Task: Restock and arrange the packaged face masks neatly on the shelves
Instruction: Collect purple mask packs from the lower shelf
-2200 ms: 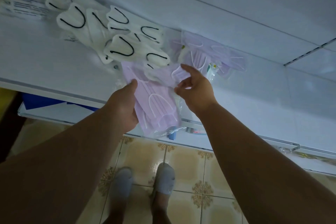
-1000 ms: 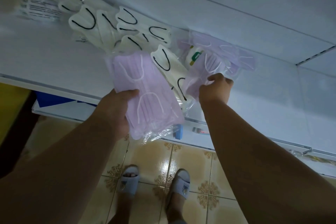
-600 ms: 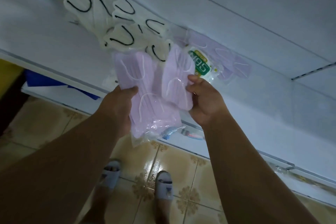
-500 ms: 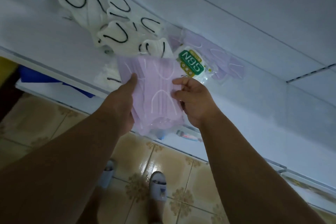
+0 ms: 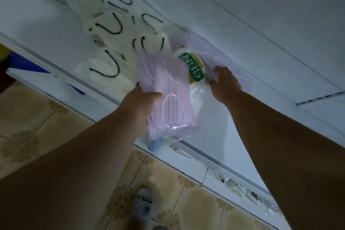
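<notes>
Lilac, pleated face masks in a clear plastic packet (image 5: pixel 168 95) are held in the left hand (image 5: pixel 139 106). The thumb lies across the front of the packet and the other fingers are hidden behind it, so this grip is closed on the packet. The packet is raised over the front part of the white shelf (image 5: pixel 43 30); its lower end overhangs the shelf's front edge.

The long axis of the held packet runs from the upper left, toward the back wall, down to the lower right, toward the person. The left hand clasps it on its left long side, near mid-length.

The right hand (image 5: pixel 222 82) is further back and to the right. Its fingers are bent over the near edge of a second lilac packet lying flat on the shelf (image 5: pixel 231 65), against the back wall. Whether it pinches that packet or only presses on it cannot be told.

Between the two hands lies a clear packet with a green and yellow N95 label (image 5: pixel 192 67), just beside the held packet and touching it or partly under it.

To the left, a loose row of white folded masks with black ear loops (image 5: pixel 119 24) spreads along the shelf.

Judgement: the lilac stack at the back lies up and to the right of the left-hand grip. The right hand is the nearer hand to that stack. Placement of the held packet would call for a move across the N95 packet, with the long axis kept parallel to the stack.
</notes>
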A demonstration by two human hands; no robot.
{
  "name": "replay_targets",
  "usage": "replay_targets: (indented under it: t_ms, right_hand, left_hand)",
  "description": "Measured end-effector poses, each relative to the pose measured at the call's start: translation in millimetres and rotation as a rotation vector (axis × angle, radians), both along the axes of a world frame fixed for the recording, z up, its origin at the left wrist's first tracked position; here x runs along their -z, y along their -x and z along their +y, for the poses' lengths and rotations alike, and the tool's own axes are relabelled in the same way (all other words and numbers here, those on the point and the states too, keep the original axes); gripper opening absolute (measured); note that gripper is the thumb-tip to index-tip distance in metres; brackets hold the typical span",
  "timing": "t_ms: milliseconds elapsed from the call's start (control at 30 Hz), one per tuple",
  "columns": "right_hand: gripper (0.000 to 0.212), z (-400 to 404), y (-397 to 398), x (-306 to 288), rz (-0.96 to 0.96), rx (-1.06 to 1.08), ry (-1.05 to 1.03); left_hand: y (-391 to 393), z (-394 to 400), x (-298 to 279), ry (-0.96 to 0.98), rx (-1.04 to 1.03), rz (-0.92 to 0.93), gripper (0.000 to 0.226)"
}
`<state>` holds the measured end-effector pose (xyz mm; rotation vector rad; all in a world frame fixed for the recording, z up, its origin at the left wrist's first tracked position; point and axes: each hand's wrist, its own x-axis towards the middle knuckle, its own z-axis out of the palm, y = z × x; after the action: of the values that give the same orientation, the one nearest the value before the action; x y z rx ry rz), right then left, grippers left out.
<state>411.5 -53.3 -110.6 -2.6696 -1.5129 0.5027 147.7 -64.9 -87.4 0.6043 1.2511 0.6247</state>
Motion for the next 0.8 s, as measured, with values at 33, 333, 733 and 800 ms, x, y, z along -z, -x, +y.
replay_targets:
  t_ms: [33, 333, 733, 800]
  right_hand:
    - [0.058, 0, 3, -2, -0.037, 0.002, 0.026]
    - [0.068, -53, 29, -2, -0.103, 0.101, 0.047]
    - [0.01, -110, 48, -36, 0.092, 0.527, -0.139]
    - [0.007, -116, 60, -40, 0.19, 0.6, -0.246]
  left_hand:
    - [-1, 0, 0, 0.001, -0.004, 0.008, 0.043]
    - [-13, -9, 4, -0.03, 0.064, 0.08, 0.036]
    - [-2, -23, -15, -0.002, 0.287, 0.028, 0.038]
    - [-2, -28, -17, 0.035, 0.283, -0.017, 0.04]
